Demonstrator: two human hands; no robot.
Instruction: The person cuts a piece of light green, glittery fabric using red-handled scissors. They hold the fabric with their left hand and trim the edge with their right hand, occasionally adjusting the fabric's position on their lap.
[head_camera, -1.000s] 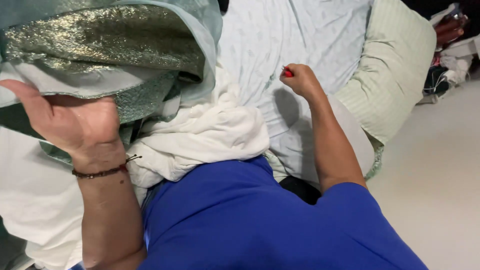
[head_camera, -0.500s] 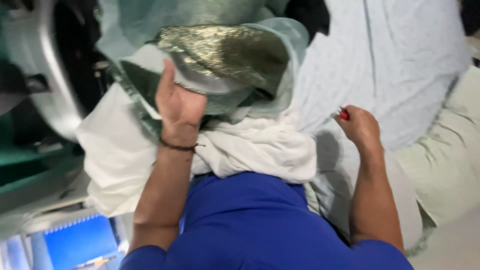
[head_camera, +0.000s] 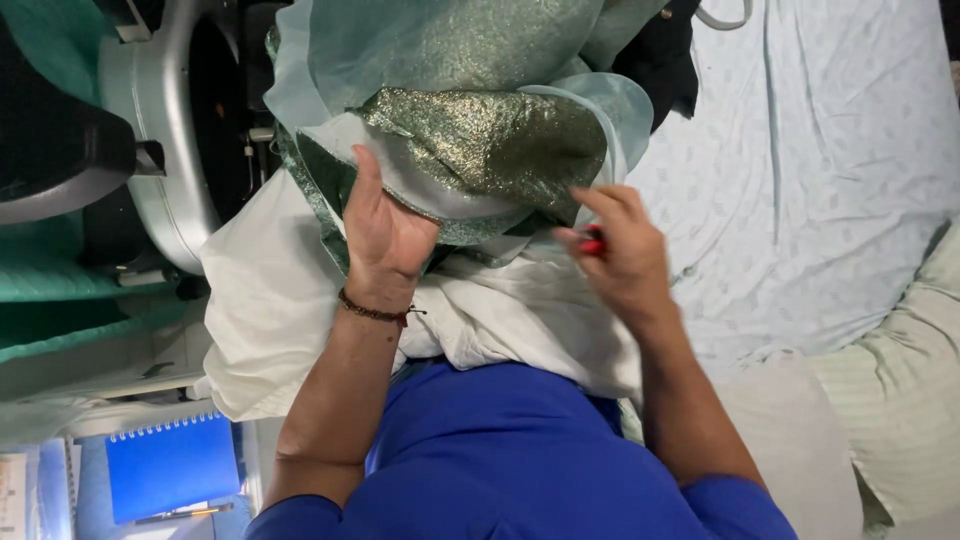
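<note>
Against the person's lap, over the blue shirt (head_camera: 520, 450), a heap of cloth is bunched: a white fabric (head_camera: 270, 310) underneath and a glittering green fabric (head_camera: 490, 140) on top, backed with a pale, sheer green layer (head_camera: 620, 105). Half a second ago the right hand (head_camera: 620, 255) was off to the side, over the light patterned bedsheet (head_camera: 820, 170), well apart from the green cloth; now it has come across and sits at the lower right edge of the glittering piece, blurred with motion, pinching a small red tool (head_camera: 592, 240) between thumb and forefinger. What kind of tool it is cannot be told, since only a sliver shows. The left hand (head_camera: 385, 230) has stayed where it was, palm pressed flat to the left edge of the green fabric, fingers curled round behind it and clasping the fold, a dark beaded bracelet (head_camera: 375, 312) at the wrist. So the work has passed from steadying alone to both hands meeting on the cloth: the glittering fold lies between them, touching the left palm and just beside the red tip. Beyond the left edge of the heap stand a grey machine (head_camera: 165, 130) and a blue spiral notebook (head_camera: 170, 465); a pale striped cushion (head_camera: 900, 400) lies at the right.
</note>
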